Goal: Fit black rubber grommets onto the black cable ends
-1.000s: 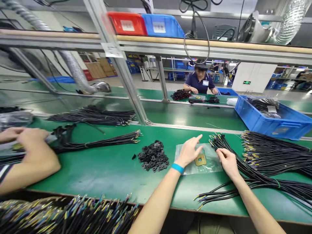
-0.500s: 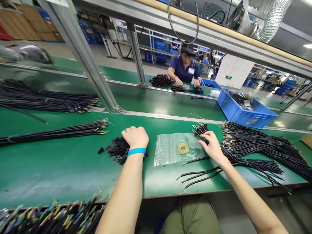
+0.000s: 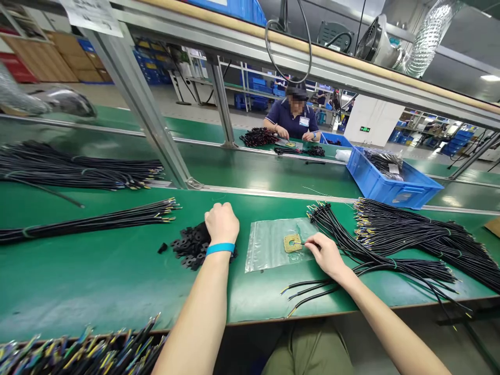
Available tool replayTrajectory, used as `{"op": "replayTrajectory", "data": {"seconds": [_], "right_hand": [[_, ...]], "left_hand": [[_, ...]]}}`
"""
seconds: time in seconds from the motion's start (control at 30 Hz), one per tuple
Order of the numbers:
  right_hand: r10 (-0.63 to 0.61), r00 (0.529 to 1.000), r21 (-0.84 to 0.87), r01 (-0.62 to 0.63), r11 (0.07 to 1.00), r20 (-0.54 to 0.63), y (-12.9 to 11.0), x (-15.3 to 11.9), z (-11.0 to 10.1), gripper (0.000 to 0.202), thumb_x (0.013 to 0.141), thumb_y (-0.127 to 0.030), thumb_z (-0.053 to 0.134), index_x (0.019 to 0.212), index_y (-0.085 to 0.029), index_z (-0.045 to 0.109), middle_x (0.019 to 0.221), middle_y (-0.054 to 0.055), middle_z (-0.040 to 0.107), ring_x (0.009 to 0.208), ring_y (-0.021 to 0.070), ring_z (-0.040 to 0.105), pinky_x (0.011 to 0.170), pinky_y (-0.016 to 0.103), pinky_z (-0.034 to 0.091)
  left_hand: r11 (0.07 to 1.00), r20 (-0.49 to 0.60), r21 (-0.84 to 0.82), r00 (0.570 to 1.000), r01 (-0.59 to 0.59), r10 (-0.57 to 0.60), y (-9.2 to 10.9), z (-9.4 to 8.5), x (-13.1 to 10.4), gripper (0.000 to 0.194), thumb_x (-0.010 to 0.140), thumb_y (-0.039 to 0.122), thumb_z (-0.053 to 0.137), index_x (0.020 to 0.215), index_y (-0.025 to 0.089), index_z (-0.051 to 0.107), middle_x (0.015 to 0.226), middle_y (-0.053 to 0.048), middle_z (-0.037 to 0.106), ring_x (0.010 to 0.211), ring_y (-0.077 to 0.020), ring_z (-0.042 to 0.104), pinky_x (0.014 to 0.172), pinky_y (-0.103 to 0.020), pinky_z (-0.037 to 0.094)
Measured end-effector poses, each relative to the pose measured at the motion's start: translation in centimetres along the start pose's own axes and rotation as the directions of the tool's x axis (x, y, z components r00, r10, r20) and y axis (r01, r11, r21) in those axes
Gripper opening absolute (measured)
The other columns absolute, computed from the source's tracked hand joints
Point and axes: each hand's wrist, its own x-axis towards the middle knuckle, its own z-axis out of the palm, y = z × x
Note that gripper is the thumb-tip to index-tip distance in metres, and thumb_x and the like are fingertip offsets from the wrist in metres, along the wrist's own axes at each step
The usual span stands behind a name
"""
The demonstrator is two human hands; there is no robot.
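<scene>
My right hand point(image 3: 325, 255) pinches a black cable whose bared end touches the hole of a yellow square sponge point(image 3: 292, 243). The sponge lies on a clear zip bag point(image 3: 260, 249). My left hand point(image 3: 222, 223), with a blue wristband, is closed at the right edge of a pile of small black rubber parts point(image 3: 190, 244). Its fingertips are hidden, and I cannot make out what they hold. Just beyond my right hand, a cable bundle point(image 3: 363, 245) with black pieces on its far ends runs across the table, and several loose cables point(image 3: 308, 287) lie in front.
A large cable stack point(image 3: 402, 224) lies at the right, below a blue bin point(image 3: 394, 182) of bagged items. More cable bundles point(image 3: 89, 219) lie at the left. Upright cables point(image 3: 86, 349) stand at the near edge. A metal post point(image 3: 152, 114) rises ahead; a co-worker point(image 3: 295, 117) sits opposite.
My right hand has moved left and nearer, from the cable bundle to the sponge, bringing a cable end there. My left hand has shifted slightly right and stays by the rubber parts.
</scene>
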Motion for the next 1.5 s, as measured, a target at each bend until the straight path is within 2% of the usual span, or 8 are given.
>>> {"op": "replayTrajectory", "data": {"seconds": [0.23,0.47,0.6,0.7,0.8,0.9,1.0,1.5], "right_hand": [[-0.018,0.995,-0.116,0.006,0.993,-0.1,1.0,0.9,2.0,0.021,0.096,-0.021,0.05,0.096,-0.02,0.071,0.085,0.005,0.064,0.076,0.0166,0.061,0.071,0.026,0.045],[-0.09,0.986,-0.486,0.147,0.861,0.137,0.7,0.6,2.0,0.026,0.09,-0.006,0.05,0.084,-0.02,0.07,0.082,0.006,0.062,0.076,0.0181,0.056,0.069,0.029,0.038],[-0.105,0.987,-0.514,0.154,0.844,0.123,0.5,0.6,2.0,0.023,0.092,-0.009,0.05,0.082,-0.018,0.068,0.079,0.006,0.062,0.074,0.0183,0.055,0.067,0.029,0.036],[-0.098,0.995,-0.391,0.082,0.917,-0.022,0.4,0.6,2.0,0.024,0.098,-0.019,0.046,0.087,-0.018,0.068,0.079,0.005,0.063,0.075,0.0181,0.057,0.069,0.028,0.038],[-0.036,0.985,-0.174,0.006,0.985,-0.17,0.2,0.8,1.9,0.03,0.101,-0.024,0.04,0.09,-0.019,0.067,0.08,0.005,0.066,0.074,0.0167,0.06,0.07,0.026,0.041],[0.062,0.971,0.049,-0.052,0.997,-0.23,0.0,1.0,1.8,0.031,0.1,-0.026,0.04,0.089,-0.02,0.068,0.085,0.004,0.071,0.076,0.016,0.064,0.072,0.025,0.044],[0.161,0.964,0.186,-0.122,0.975,-0.213,-0.2,1.2,1.5,0.029,0.098,-0.029,0.043,0.088,-0.021,0.07,0.087,0.002,0.073,0.078,0.0167,0.066,0.073,0.024,0.045],[0.264,0.962,0.222,-0.243,0.945,-0.072,-0.2,1.5,1.2,0.035,0.095,-0.036,0.044,0.082,-0.021,0.072,0.077,0.001,0.073,0.066,0.0162,0.062,0.058,0.023,0.036]], "left_hand": [[0.933,-0.003,-0.196,0.952,-0.301,0.306,2.4,0.9,-0.7,0.025,0.091,0.028,0.049,0.103,0.015,0.067,0.104,-0.013,0.067,0.095,-0.0254,0.063,0.081,-0.032,0.046],[0.924,0.164,-0.115,0.91,-0.365,0.38,3.6,1.7,-1.4,0.024,0.091,0.038,0.053,0.085,0.02,0.067,0.089,-0.009,0.07,0.081,-0.0238,0.065,0.064,-0.029,0.041],[0.907,0.099,-0.249,0.922,-0.341,0.374,3.5,1.5,-1.4,0.026,0.09,0.035,0.051,0.078,0.018,0.068,0.085,-0.009,0.066,0.075,-0.0219,0.062,0.064,-0.029,0.04],[0.793,0.009,-0.553,0.95,-0.256,0.313,3.9,1.6,-1.6,0.025,0.087,0.036,0.053,0.081,0.018,0.069,0.083,-0.007,0.066,0.074,-0.02,0.06,0.07,-0.029,0.043],[0.505,0.167,-0.863,0.95,0.012,0.263,5.2,1.9,-2.3,0.03,0.081,0.044,0.061,0.088,0.016,0.07,0.084,-0.006,0.068,0.071,-0.0184,0.06,0.07,-0.03,0.045],[0.188,0.359,-0.932,0.861,0.31,0.359,7.0,1.8,-3.6,0.037,0.074,0.045,0.07,0.094,0.014,0.069,0.086,-0.006,0.069,0.071,-0.0158,0.06,0.072,-0.029,0.046],[0.004,0.41,-0.886,0.778,0.465,0.476,8.5,1.1,-4.7,0.037,0.074,0.038,0.074,0.102,0.014,0.068,0.095,-0.007,0.07,0.078,-0.0141,0.061,0.08,-0.027,0.046],[-0.085,0.436,-0.792,0.658,0.605,0.614,9.1,0.4,-5.7,0.031,0.08,0.028,0.072,0.105,0.013,0.063,0.105,-0.012,0.072,0.078,-0.011,0.062,0.08,-0.025,0.046]]}}
